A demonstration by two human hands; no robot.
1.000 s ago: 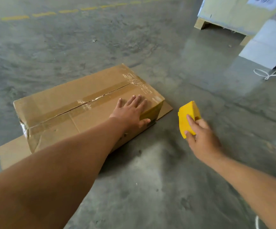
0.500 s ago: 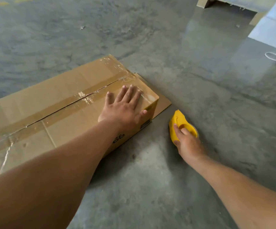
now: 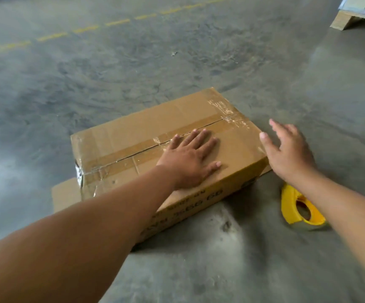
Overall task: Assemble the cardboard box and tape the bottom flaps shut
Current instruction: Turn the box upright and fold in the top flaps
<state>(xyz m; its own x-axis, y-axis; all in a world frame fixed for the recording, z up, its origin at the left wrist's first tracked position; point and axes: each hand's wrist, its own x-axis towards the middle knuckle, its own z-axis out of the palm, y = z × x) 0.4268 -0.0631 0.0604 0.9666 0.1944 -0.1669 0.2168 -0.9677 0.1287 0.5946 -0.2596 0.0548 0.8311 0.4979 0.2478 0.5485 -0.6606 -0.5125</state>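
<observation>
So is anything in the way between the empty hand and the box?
Nothing visible. The right hand hangs open just past the near right corner of the cardboard box, with only bare floor below it. The yellow tape dispenser lies on the floor beneath that forearm, not between them. The left hand lies flat on the box top.

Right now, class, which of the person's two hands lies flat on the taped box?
The left hand: its palm and spread fingers press on the cardboard box beside the taped seam. The right hand hangs open past the box's end, touching nothing.
</observation>
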